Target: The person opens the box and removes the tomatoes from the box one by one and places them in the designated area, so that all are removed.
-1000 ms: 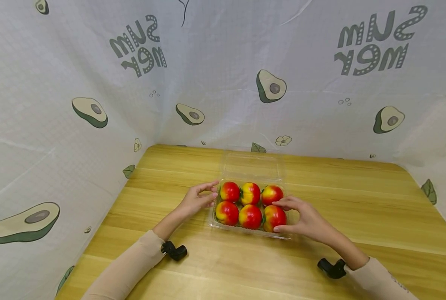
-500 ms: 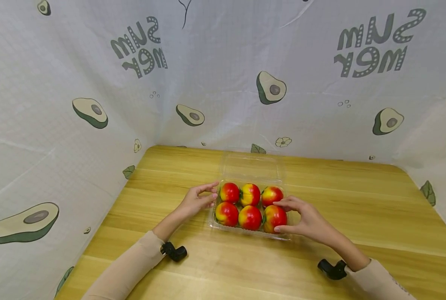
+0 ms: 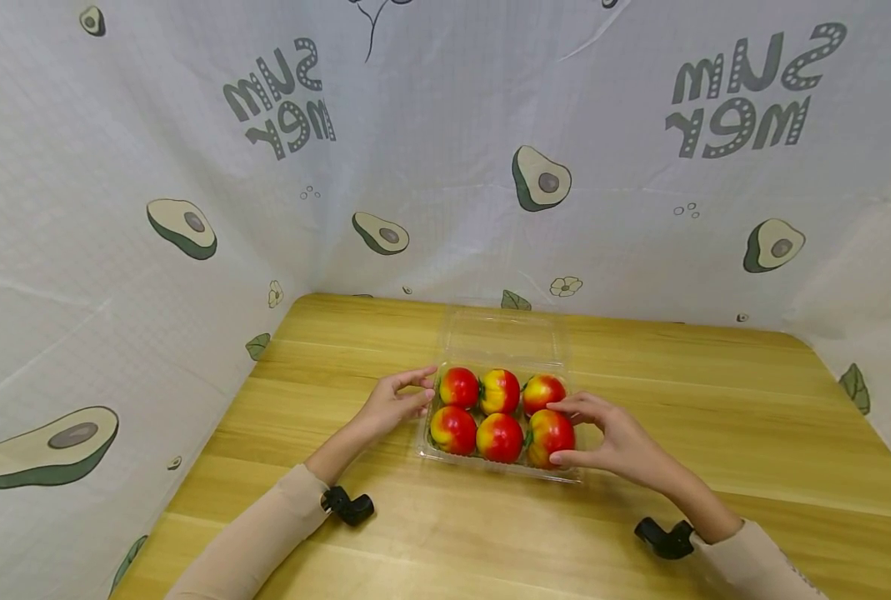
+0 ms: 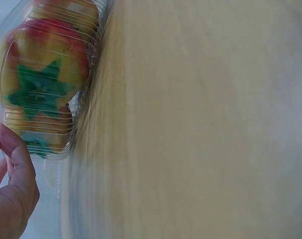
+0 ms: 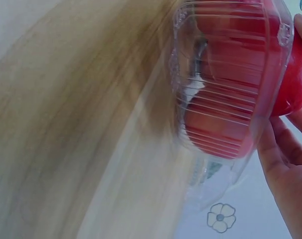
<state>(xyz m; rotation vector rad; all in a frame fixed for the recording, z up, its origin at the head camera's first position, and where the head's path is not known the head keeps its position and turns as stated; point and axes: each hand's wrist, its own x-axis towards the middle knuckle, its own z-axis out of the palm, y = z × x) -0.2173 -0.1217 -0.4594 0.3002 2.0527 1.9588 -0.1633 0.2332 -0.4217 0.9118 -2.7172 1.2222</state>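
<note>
A clear plastic clamshell box (image 3: pixel 501 472) lies on the table with several red-and-yellow tomatoes (image 3: pixel 500 437) in two rows. My right hand (image 3: pixel 613 437) holds the front-right tomato (image 3: pixel 551 438) between thumb and fingers. In the right wrist view this glossy red tomato (image 5: pixel 294 79) stands up past the box rim. My left hand (image 3: pixel 388 404) is at the box's left side, thumb and forefinger spread, fingertips right at the rim. In the left wrist view, green star-shaped leaves (image 4: pixel 39 89) show through the ribbed wall, and the left fingers (image 4: pixel 16 154) reach its edge.
The box's transparent lid (image 3: pixel 503 335) lies folded back behind it. A wooden table (image 3: pixel 430 542) lies beneath. White cloth (image 3: pixel 445 125) printed with avocados hangs at the back and sides. Each wrist carries a black camera mount (image 3: pixel 349 505).
My right hand and the tomato in it have shifted very slightly to the right. My left hand keeps its place at the box rim, and the view has tilted a little.
</note>
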